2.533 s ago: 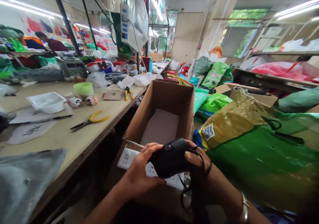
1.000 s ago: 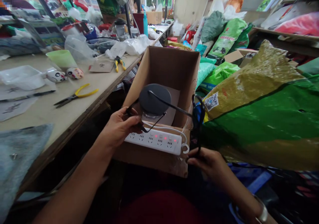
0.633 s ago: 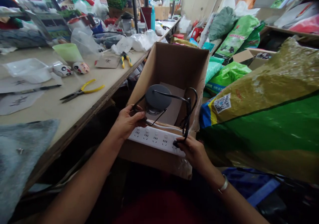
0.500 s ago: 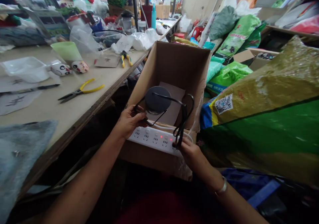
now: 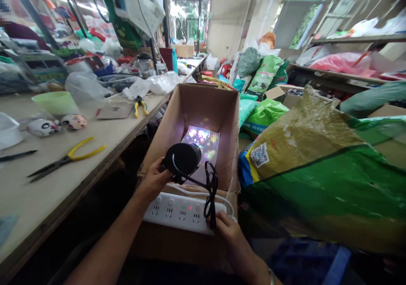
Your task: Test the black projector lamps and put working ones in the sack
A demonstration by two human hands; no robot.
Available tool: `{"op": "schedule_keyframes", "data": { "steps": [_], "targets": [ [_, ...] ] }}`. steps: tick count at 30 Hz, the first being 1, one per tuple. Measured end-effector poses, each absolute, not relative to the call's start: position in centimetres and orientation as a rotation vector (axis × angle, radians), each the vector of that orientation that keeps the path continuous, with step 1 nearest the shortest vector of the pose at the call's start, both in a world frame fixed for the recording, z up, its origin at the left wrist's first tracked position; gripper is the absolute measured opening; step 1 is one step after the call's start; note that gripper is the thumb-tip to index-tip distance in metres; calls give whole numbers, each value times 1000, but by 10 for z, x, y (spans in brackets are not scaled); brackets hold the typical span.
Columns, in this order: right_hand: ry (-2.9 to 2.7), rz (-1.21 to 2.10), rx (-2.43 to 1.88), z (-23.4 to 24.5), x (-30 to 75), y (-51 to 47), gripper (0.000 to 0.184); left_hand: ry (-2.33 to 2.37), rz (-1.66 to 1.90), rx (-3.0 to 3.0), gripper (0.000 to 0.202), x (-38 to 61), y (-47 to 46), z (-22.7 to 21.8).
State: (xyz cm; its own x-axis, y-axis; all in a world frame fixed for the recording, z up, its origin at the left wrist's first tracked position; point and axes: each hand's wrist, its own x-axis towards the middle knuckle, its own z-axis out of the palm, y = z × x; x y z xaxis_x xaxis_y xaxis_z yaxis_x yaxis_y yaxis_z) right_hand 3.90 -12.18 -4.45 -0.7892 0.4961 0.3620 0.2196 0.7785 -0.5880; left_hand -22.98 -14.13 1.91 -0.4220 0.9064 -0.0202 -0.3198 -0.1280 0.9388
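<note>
My left hand is closed around a round black lamp-like device, held over an open cardboard box. Coloured light patches show on the box's inner floor in front of the device. A black cord loops from the device down to a white power strip lying on the box's near edge, one red light lit on it. My right hand pinches the cord's plug end at the strip's right side.
A long wooden workbench on the left carries yellow-handled pliers, two painted round toys, a green bowl and plastic bags. Large green and yellow sacks crowd the right. Shelves and more bags stand behind.
The device was turned from flat base-up to pointing into the box, and coloured light now shows inside. My right hand brought the plug down onto the strip. The view shifted upward.
</note>
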Motion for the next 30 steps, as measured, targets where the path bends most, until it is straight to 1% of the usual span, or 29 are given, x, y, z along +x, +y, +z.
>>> {"op": "schedule_keyframes", "data": {
  "steps": [4, 7, 13, 19, 26, 30],
  "targets": [
    [-2419, 736, -532, -42, 36, -121, 25, 1210, 1681, 749, 43, -229, -140, 20],
    [-2395, 768, -571, -45, 35, -123, 22, 1223, 1660, 744, 40, -231, -142, 20],
    [-2384, 719, -622, -53, 32, -126, 20, 1260, 1617, 720, 45, -237, -144, 22],
    [-2359, 683, -610, -51, 33, -129, 26, 1268, 1610, 726, 46, -239, -142, 26],
    [-2320, 679, -642, -51, 30, -130, 24, 1295, 1594, 758, 43, -235, -142, 26],
    [-2294, 621, -640, -56, 27, -129, 23, 1331, 1567, 798, 41, -234, -145, 24]
  ]
}}
